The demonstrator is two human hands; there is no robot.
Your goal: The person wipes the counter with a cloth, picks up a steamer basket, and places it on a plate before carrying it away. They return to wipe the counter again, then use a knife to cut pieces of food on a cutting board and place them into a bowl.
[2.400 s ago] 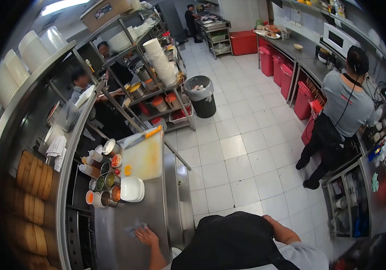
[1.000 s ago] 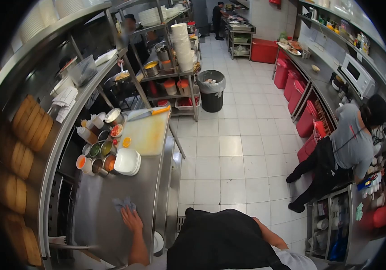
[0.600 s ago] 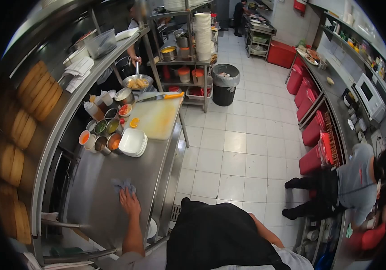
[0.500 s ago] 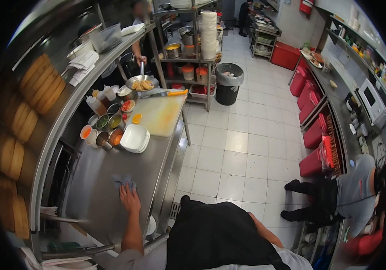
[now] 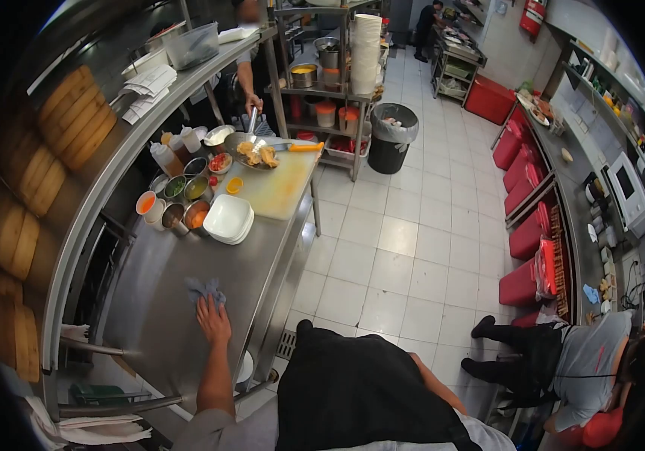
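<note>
My left hand [image 5: 214, 322] lies flat on the steel table [image 5: 155, 301], its fingers stretched out over a crumpled blue-grey cloth [image 5: 206, 289]. The cloth pokes out beyond the fingertips. My right forearm [image 5: 439, 382] shows at the right side of my black apron [image 5: 360, 391], but the hand is hidden. Ahead of my left hand stands a stack of white square dishes [image 5: 230, 218]. Beyond it lies a cutting board [image 5: 281, 188] with an orange half [image 5: 234, 184] and an orange-handled knife [image 5: 305, 147].
A co-worker's hand [image 5: 253, 104] holds a frying pan [image 5: 241, 150] with browned food over the board. Sauce bottles [image 5: 166, 159] and several small containers line the table's left side. A bin [image 5: 390, 143] stands on the floor; another person [image 5: 589, 361] bends at the right counter.
The co-worker's pan has tilted and come nearer over the board, the food now at its edge. My left hand and the cloth have shifted slightly. The person at right bends lower.
</note>
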